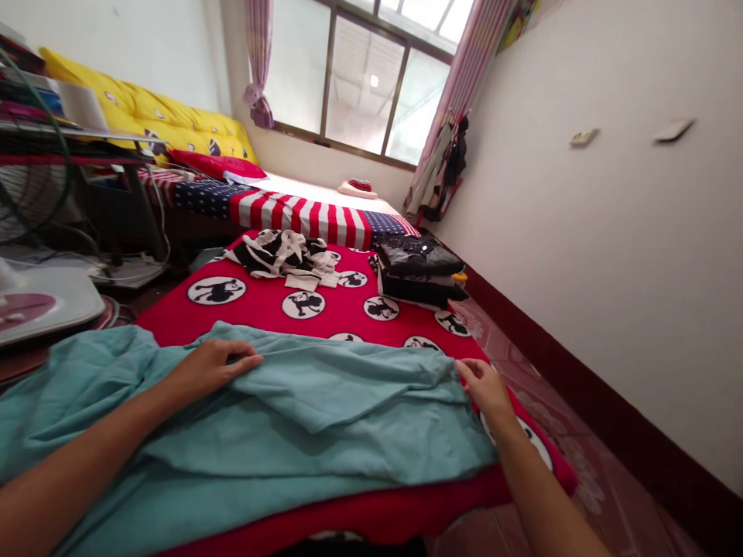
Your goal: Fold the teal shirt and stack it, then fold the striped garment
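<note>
teal cloth (348, 445), matte, softly creased, long flattish shape, hands (214, 367) near upper edge

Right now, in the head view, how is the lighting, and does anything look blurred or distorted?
Head view throughout: the window glares, its upper panes nearly white; soft shadows mark folds in the teal cloth; the rightmost wall plate looks slightly blurred; wide-angle stretching seems to slant the walls.
</note>
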Motion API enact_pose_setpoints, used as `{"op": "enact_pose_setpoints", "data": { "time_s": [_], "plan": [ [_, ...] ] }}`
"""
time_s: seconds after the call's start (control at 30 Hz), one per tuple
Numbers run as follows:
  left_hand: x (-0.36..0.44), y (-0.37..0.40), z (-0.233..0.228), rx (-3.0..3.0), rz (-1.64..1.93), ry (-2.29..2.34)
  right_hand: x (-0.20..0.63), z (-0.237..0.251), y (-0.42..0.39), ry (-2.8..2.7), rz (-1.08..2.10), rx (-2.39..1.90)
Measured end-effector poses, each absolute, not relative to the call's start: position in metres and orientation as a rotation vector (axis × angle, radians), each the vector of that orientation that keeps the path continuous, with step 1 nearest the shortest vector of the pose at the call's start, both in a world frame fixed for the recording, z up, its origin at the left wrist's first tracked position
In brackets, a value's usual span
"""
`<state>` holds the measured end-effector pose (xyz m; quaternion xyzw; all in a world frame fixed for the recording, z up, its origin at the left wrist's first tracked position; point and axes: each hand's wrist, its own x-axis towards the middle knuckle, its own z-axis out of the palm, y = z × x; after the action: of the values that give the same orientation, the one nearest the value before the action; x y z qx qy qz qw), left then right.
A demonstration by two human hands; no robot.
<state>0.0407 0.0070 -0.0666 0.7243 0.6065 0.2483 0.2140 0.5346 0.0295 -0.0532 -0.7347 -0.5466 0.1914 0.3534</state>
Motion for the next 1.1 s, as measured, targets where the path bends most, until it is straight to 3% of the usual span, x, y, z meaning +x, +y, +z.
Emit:
{"op": "enact_pose_setpoints", "data": {
  "time_s": [0.17, 0.37, 0.5, 0.7, 0.87, 1.1],
  "plan": [
    [0.038, 0.009, -0.071, 2.029, 0.676, 1.694, 0.525, -0.044, 0.052, -1.588, 0.293, -2.05],
    [0.064, -0.013, -0.057, 2.38, 0.99, 1.686, 0.507, -0.044, 0.065, -1.708, 0.21, -2.12],
    [0.1, -0.024, -0.045, 2.562, 0.768, 1.48, 0.5, -0.045, 0.077, -1.891, 0.15, -1.963],
    [0.094, -0.004, -0.054, 2.279, 0.713, 1.985, 0.491, -0.054, 0.09, -2.067, 0.109, -1.842],
    [0.073, 0.0, -0.061, 2.048, 0.6, 2.021, 0.494, -0.052, 0.076, -2.04, 0.039, -1.708],
    [0.066, 0.02, -0.049, 2.081, 0.694, 1.947, 0.514, -0.038, 0.069, -1.647, 0.339, -1.653]
  ]
}}
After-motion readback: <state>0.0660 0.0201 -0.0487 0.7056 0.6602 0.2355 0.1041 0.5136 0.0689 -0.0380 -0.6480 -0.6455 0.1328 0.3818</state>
